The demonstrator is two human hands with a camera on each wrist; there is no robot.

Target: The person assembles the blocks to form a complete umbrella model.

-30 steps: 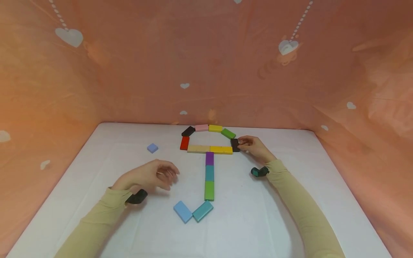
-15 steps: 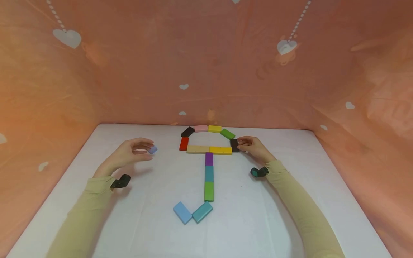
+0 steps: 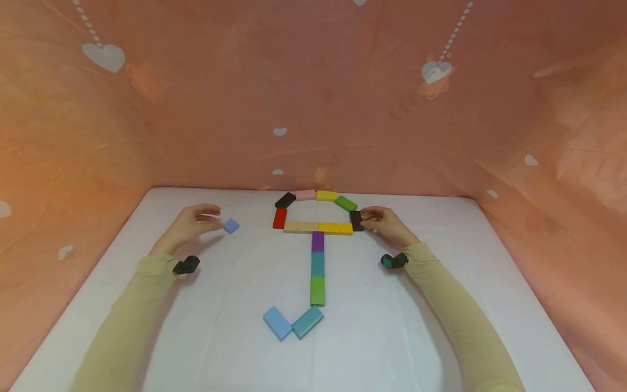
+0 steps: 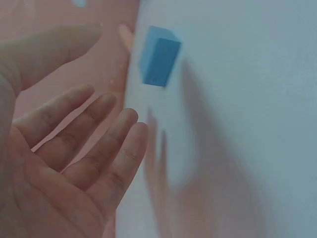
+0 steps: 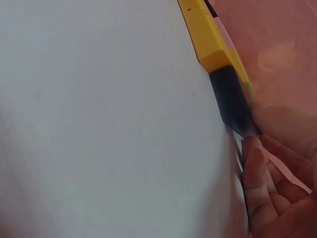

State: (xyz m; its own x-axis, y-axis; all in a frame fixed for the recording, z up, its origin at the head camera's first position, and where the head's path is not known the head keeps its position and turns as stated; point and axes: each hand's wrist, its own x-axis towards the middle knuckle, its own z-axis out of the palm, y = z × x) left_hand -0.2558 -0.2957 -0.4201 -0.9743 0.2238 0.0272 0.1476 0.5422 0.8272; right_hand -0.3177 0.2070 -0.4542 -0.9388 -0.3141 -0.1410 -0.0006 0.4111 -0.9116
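My left hand (image 3: pixel 196 222) hovers just left of a small blue block (image 3: pixel 231 226) on the white table. In the left wrist view its fingers (image 4: pixel 106 158) are loosely extended, apart from the blue block (image 4: pixel 159 57). At the far right of an outline of coloured blocks, my right hand (image 3: pixel 385 224) pinches the outer edge of a black block (image 3: pixel 356 221). The right wrist view has thumb and fingertips at the end of that black block (image 5: pixel 232 96), which sits against a yellow block (image 5: pixel 208 39). Part of the black block is hidden by the fingers.
The outline includes a red block (image 3: pixel 280 218), a pink block (image 3: pixel 306 195), and a green block (image 3: pixel 345 203). A purple block (image 3: pixel 318 242) heads a stem running toward me, ending in a teal block (image 3: pixel 307 322) and a light-blue block (image 3: pixel 277 323). An orange curtain (image 3: pixel 313 98) surrounds the table.
My left hand went from the middle-left to the small blue block, had it between its fingers half a second ago, then drew back off it. My right hand has stayed at the black block.
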